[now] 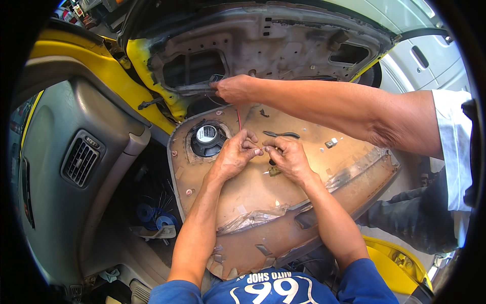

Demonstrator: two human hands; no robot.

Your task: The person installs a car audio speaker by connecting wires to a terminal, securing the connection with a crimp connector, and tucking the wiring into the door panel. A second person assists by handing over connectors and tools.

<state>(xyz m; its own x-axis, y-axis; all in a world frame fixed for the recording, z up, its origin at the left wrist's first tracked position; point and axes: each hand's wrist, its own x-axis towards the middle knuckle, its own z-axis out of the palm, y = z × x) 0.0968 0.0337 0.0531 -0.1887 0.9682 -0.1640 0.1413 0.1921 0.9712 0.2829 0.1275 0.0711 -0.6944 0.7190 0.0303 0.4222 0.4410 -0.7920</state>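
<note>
Over a brown door trim panel (238,192), my left hand (236,156) and my right hand (292,159) meet with fingertips pinched close together. Between them runs a thin wire end, its tip too small to make out. A red wire (239,120) comes down from the far side to my left hand. To the left of that hand a round black speaker (207,138) with a pale label sits in the panel. Dark-handled pliers (282,134) lie just beyond my right hand. Under my right fingers is a small olive-coloured piece (274,172), partly hidden.
A co-worker's hand (234,88) reaches from the right to the bare yellow-edged car door (283,55). A white connector (331,143) lies on the panel. The grey dashboard (76,167) fills the left. Blue wire spools (164,221) sit low beside it.
</note>
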